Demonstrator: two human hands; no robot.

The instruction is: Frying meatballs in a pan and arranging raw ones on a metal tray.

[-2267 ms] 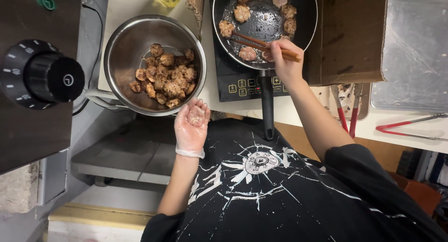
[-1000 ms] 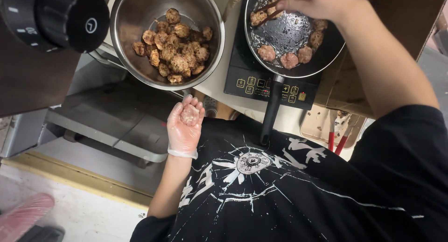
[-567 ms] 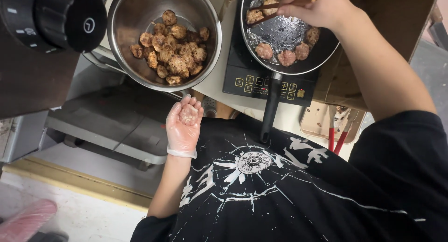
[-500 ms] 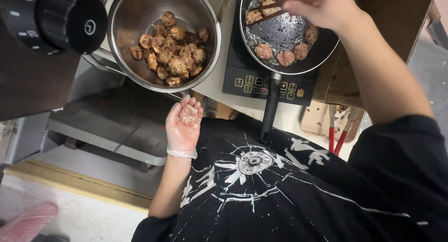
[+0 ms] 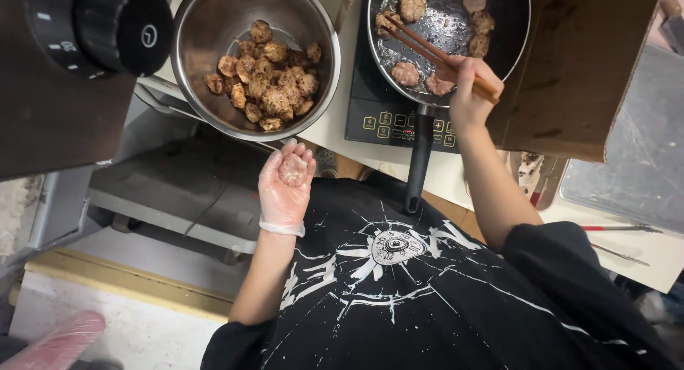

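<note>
A brown cardboard sheet [image 5: 584, 63] stands tilted at the upper right, its lower edge over the white counter [image 5: 342, 124], and it hides the right rim of the dark frying pan [image 5: 509, 49]. To its right lies a grey metal tray [image 5: 634, 163]. At the upper left a dark panel carries a black round dial [image 5: 117, 28] with white tick marks around it; I leave its figures unread. The steel mixing bowl [image 5: 206, 28] sits just left of the pan and holds a heap of browned meatballs [image 5: 267, 81], piled toward its lower half. The pan rests on a black induction hob [image 5: 395, 117] whose row of small pale button symbols faces the person; the pan's long black handle [image 5: 420, 160] points straight down toward the black printed shirt. In the pan several flattened meat patties [image 5: 406, 72] lie along the rim in shining oil. The right hand [image 5: 467, 92] is closed in a pinch grip around brown chopsticks [image 5: 427, 49], whose long axis runs diagonally, tips up and left over the patties, butt ends down and right past the knuckles. The left hand [image 5: 286, 185], in a thin clear glove, lies palm up with fingers loosely spread below the bowl's rim, cradling one raw meat patty [image 5: 292, 169] on the fingers. Red-handled tongs [image 5: 616, 229] lie on the counter at the far right.
</note>
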